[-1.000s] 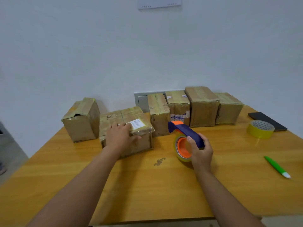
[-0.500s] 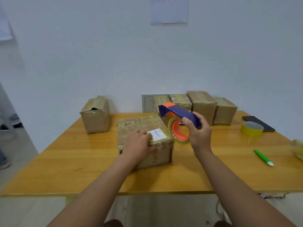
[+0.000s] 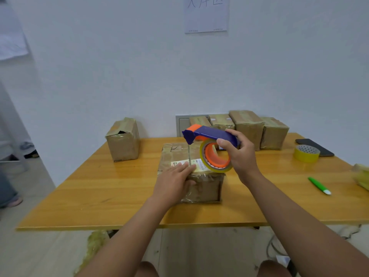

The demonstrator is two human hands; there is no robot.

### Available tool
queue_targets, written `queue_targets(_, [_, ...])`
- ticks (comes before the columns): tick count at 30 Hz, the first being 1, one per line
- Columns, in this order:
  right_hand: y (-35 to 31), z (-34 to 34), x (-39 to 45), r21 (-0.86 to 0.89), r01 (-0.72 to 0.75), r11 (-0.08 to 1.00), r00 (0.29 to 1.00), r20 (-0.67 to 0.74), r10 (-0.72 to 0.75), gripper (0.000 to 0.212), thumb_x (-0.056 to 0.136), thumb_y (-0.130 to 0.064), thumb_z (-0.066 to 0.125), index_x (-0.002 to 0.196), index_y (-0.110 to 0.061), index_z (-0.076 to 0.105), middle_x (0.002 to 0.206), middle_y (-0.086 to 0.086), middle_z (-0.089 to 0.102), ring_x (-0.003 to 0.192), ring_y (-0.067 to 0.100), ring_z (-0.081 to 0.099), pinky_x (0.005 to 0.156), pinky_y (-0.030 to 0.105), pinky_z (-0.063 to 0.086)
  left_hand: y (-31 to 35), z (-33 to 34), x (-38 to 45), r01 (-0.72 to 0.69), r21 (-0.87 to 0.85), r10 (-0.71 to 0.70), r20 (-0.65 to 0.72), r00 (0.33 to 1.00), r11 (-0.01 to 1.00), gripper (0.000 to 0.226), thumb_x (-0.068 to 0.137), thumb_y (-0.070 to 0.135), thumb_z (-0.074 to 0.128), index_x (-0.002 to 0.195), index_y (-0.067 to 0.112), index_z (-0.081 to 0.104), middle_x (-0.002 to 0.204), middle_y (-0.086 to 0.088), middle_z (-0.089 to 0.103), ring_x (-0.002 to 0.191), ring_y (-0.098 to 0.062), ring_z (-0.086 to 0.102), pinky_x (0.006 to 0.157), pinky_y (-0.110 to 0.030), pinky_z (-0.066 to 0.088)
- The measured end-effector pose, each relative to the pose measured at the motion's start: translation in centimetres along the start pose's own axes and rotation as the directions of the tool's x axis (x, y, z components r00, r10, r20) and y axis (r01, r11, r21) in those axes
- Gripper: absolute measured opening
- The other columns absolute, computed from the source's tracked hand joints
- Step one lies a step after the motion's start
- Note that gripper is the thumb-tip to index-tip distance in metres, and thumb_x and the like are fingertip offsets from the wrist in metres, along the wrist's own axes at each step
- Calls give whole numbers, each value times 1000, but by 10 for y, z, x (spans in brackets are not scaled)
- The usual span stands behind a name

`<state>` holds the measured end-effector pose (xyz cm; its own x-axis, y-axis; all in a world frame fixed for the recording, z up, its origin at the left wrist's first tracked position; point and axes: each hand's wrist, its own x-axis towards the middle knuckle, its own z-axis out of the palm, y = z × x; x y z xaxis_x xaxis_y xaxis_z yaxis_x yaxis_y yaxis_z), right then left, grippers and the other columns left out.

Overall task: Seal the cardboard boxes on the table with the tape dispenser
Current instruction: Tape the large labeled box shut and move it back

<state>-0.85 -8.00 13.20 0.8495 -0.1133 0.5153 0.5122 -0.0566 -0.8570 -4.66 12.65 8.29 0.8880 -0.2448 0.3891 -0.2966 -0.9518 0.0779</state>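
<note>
A brown cardboard box (image 3: 205, 188) with a white label stands in the middle of the wooden table (image 3: 111, 188). My left hand (image 3: 173, 181) rests on its near left top edge, fingers straight. My right hand (image 3: 238, 154) grips the blue handle of the tape dispenser (image 3: 211, 146), which carries an orange hub and a roll of clear tape. The dispenser hangs just above the box's top right part, its orange front end pointing left. Another box (image 3: 123, 139) with a loose flap stands at the back left. Several more boxes (image 3: 247, 129) line the back wall.
A yellow tape roll (image 3: 306, 153) and a black phone (image 3: 315, 146) lie at the right back. A green pen (image 3: 319, 185) lies nearer on the right, with a yellowish bundle (image 3: 362, 176) at the right edge. A person's legs (image 3: 8, 188) stand at far left.
My right hand lifted the dispenser off the table and brought it over the box. My left hand drew the box nearer and slid to its front edge. The view pulled back.
</note>
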Motion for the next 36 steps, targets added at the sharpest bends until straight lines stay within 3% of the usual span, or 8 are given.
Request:
queue_targets(3, [-4,0,0,-8,-9,1000,998,56,10,56,73,-46,70,123,-24,61,114,-3,62,102,11,59,72,16,51,2,-2,2,0,-7,0,65,998,1000,57,101,43,46,153,35,25,160,6,27,148,-16,22,116,-35,24])
queue_targets(6, [-6,-5,2,31,-31,999,995,99,28,50,74,-43,70,121,-27,62,115,-1,63,102,13,61,73,19,52,-2,-22,2,110,-331,-55,173,983,937,60,100,35,52,153,36,24,159,8,28,147,-14,21,117,-38,25])
queue_targets(9, [-9,-10,5,86,-57,995,989,138,44,52,75,-38,69,123,-20,63,113,1,64,96,12,63,69,19,52,-5,-44,8,238,-685,-262,71,962,688,41,100,24,52,141,31,50,145,9,49,128,-5,47,105,-31,38])
queue_targets(12, [-11,-12,6,169,-90,982,980,191,57,52,76,-32,68,124,-15,62,104,1,63,76,3,62,61,16,49,-4,-60,15,322,-914,-463,180,868,248,29,103,31,44,115,19,67,115,-2,72,100,-12,67,91,-33,52])
queue_targets(14, [-11,-13,6,196,-109,975,970,235,61,52,76,-31,68,125,-14,62,104,3,61,72,1,62,60,16,49,0,-66,17,341,-940,-435,310,845,-7,42,103,44,40,112,12,66,103,-6,75,98,-22,70,88,-36,55])
queue_targets(17, [-9,-12,7,197,-123,973,956,285,64,54,76,-32,69,126,-15,61,111,7,62,77,5,66,61,17,50,3,-69,20,343,-923,-391,386,836,-176,50,97,55,45,109,10,64,103,-10,75,101,-26,70,84,-37,56])
queue_targets(26, [1,-9,17,194,-148,970,944,321,79,57,77,-31,67,131,-15,57,116,7,64,92,14,69,65,22,54,-4,-68,27,270,-893,-301,385,872,-359,26,99,22,53,117,6,62,84,-4,70,73,-13,64,65,-24,52])
queue_targets(36, [3,-2,32,186,-144,972,931,357,70,68,65,-46,73,127,-21,60,112,2,67,93,17,68,67,24,54,-18,-65,37,293,-850,-333,456,826,-437,29,95,31,54,102,5,64,90,-13,68,74,-20,64,62,-28,54])
